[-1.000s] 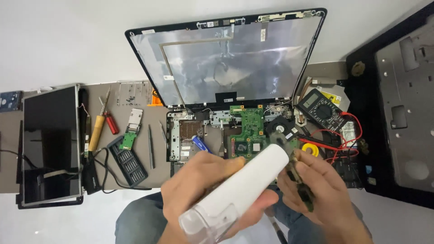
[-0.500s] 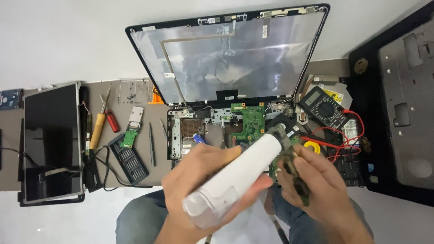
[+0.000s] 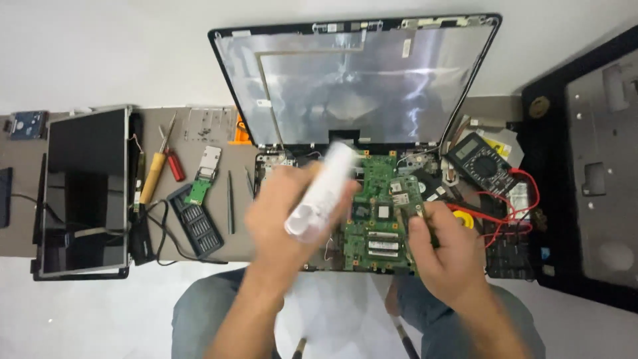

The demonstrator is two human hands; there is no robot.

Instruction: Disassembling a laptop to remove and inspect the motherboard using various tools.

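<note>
Grey bench [image 3: 199, 126] under me, crowded with repair gear: an opened laptop shell [image 3: 359, 80], green motherboard [image 3: 375, 219], multimeter [image 3: 484, 163], detached screen panel [image 3: 83, 189], screwdrivers [image 3: 159, 166] and a bit case [image 3: 196, 223]. My left hand [image 3: 282, 219] is clenched around a white tube-shaped bottle [image 3: 322, 189], blurred, angled over the board. My right hand [image 3: 448, 256] pinches a small green circuit card [image 3: 409, 196] just above the motherboard. I judge steadiness matters most: keep the card level, the nozzle close, and apply sparingly.
</note>
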